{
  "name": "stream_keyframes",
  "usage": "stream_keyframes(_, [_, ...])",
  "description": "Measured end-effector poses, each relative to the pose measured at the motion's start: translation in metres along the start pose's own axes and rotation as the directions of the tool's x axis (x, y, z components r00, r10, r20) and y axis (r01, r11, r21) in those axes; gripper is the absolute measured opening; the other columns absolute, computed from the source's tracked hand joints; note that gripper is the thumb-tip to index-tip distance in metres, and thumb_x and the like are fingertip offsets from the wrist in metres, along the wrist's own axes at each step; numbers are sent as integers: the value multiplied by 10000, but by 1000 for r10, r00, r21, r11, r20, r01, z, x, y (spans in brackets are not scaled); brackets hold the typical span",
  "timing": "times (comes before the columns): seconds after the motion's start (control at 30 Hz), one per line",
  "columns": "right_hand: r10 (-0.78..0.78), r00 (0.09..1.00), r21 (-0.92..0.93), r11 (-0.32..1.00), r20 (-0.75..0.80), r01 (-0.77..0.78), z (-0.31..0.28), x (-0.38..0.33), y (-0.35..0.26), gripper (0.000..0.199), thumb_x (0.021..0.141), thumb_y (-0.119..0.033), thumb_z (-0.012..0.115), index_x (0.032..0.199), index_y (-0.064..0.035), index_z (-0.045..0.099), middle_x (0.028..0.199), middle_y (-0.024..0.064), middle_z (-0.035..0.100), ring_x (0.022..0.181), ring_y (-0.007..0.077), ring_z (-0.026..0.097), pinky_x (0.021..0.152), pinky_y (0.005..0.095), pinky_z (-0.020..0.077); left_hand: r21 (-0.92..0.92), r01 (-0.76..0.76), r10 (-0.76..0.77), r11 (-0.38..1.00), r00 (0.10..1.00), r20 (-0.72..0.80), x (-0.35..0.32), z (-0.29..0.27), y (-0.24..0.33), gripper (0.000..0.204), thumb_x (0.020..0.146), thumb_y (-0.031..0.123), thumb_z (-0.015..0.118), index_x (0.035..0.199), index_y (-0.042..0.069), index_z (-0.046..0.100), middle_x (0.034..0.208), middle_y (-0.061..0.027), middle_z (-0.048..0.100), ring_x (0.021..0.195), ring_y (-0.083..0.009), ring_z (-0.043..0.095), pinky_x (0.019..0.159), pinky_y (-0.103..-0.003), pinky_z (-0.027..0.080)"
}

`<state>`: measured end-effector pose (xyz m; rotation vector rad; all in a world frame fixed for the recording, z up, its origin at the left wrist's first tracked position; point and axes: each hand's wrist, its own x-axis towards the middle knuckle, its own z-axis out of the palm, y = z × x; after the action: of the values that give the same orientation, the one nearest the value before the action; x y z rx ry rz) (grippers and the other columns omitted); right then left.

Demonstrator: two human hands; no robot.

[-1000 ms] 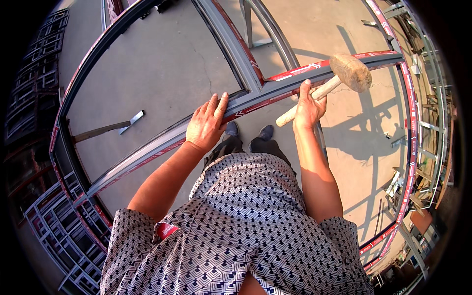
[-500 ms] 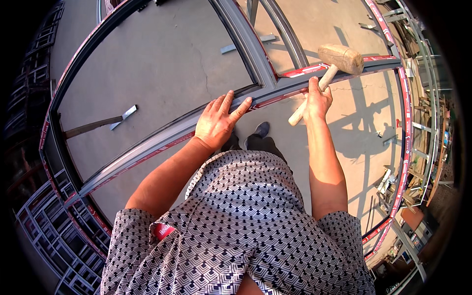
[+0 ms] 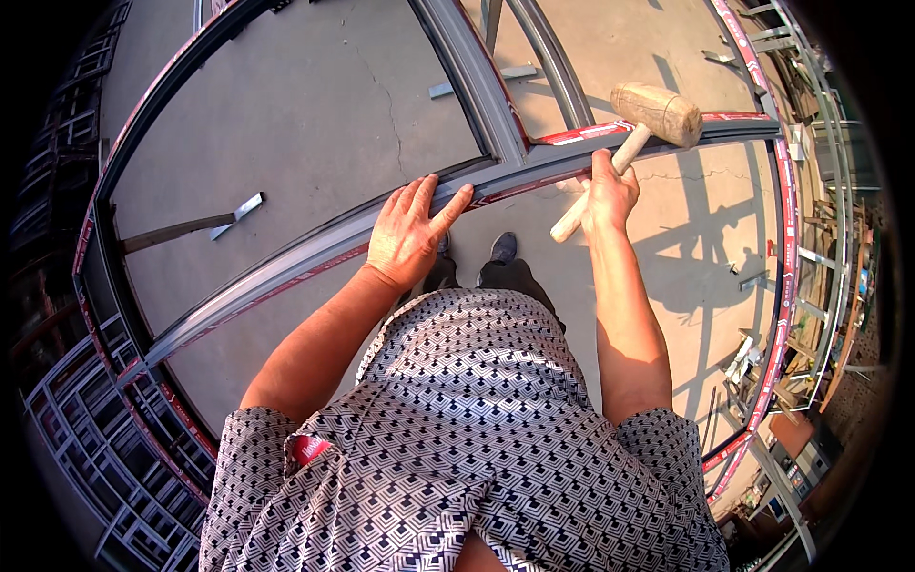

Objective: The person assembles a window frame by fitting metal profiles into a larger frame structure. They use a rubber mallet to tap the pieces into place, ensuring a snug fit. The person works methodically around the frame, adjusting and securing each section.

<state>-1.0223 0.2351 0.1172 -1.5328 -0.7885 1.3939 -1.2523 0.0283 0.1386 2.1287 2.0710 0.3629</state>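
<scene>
My left hand (image 3: 408, 238) lies on a grey metal crossbar (image 3: 276, 276) of a large window frame, its fingers spread over the bar and nothing held in it. A wooden mallet (image 3: 658, 112) is in my right hand (image 3: 610, 195), which wraps round its handle on the near side of the bar. The pale barrel-shaped head hangs over the right part of the crossbar; I cannot tell if they touch. Red-and-white protective film (image 3: 581, 135) runs along the bar's edges. Between my hands, an upright grey bar (image 3: 472, 81) meets the crossbar.
The outer frame (image 3: 784, 238) curves round me on both sides. Short metal supports (image 3: 236, 216) stand on the concrete floor (image 3: 286, 105) beneath. Stacked metal frames (image 3: 105, 448) are at the left. Wood pieces and clutter (image 3: 791, 381) line the right side.
My left hand has slid slightly left along the crossbar. My right hand and the mallet have shifted a little to the left, with the grip unchanged.
</scene>
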Motion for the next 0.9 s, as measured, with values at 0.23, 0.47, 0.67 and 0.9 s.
stream_keyframes(0.23, [51, 994, 17, 998, 93, -53, -7, 8, 0, 178, 991, -130, 728, 1133, -55, 654, 975, 15, 658, 818, 119, 603, 779, 357, 548, 87, 127, -125, 988, 992, -32, 3, 10, 7, 800, 882, -6, 648, 1629, 228, 489, 1436, -217, 606, 1307, -384, 605, 1128, -495, 476])
stream_keyframes(0.47, [67, 988, 59, 995, 142, -76, -9, 5, 0, 173, 986, -119, 743, 1130, -68, 663, 977, 4, 650, 821, 109, 595, 777, 339, 545, 162, 188, -191, 969, 982, 2, 5, 10, 13, 839, 869, -34, 622, 1648, 236, 467, 1470, -207, 600, 1348, -382, 587, 1173, -492, 450])
stream_keyframes(0.67, [72, 982, 76, 993, 173, -86, -12, 9, 2, 236, 985, -93, 726, 1200, -33, 647, 1071, 51, 661, 921, 157, 645, 900, 457, 573, 165, 212, -216, 963, 976, 1, 7, 5, 17, 765, 897, -46, 612, 1616, 189, 493, 1451, -197, 608, 1336, -374, 591, 1177, -486, 446])
stream_keyframes(0.9, [87, 978, 7, 996, 189, -90, -11, 8, -1, 260, 988, -127, 732, 1223, -51, 651, 1145, 64, 675, 1007, 193, 663, 982, 533, 574, 132, 249, -250, 959, 968, -10, 8, 5, 21, 782, 857, -77, 610, 1593, 163, 507, 1422, -156, 627, 1341, -347, 598, 1176, -474, 447])
